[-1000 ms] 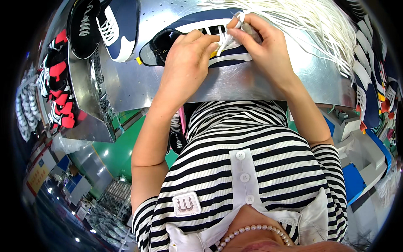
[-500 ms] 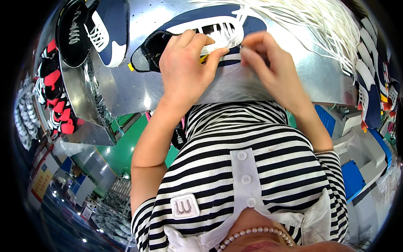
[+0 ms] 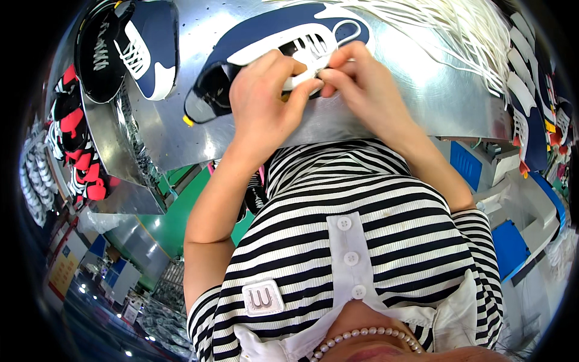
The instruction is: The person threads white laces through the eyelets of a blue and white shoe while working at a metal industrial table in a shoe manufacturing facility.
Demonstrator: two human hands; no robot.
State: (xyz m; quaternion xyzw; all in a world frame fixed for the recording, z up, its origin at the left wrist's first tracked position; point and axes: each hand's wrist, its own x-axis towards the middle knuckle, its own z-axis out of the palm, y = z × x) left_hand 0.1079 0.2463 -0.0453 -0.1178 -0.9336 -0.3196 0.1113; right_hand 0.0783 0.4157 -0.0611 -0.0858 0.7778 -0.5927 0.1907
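Note:
A navy and white shoe upper [image 3: 259, 33] lies on its side on the metal table, its dark heel opening to the left. My left hand [image 3: 265, 99] is closed on the white eyelet edge, thumb and fingers gripping the near side. Close beside it, my right hand [image 3: 371, 90] pinches a white shoelace [image 3: 348, 27], which makes a loop above the fingers. Part of the lacing shows as white rows across the upper's opening. Both sets of fingertips nearly meet, and the eyelets between them are hidden.
A heap of loose white laces [image 3: 446, 36] spreads over the table's far right. Laced navy and black uppers [image 3: 160, 45] lie at the far left. More navy uppers [image 3: 531, 136] hang along the right edge, and red and black pieces [image 3: 78, 133] are stacked at left.
My right hand has moved left to the eyelet edge and now pinches the lace. The lace loop has risen above it. The upper has tilted slightly, its heel end lower.

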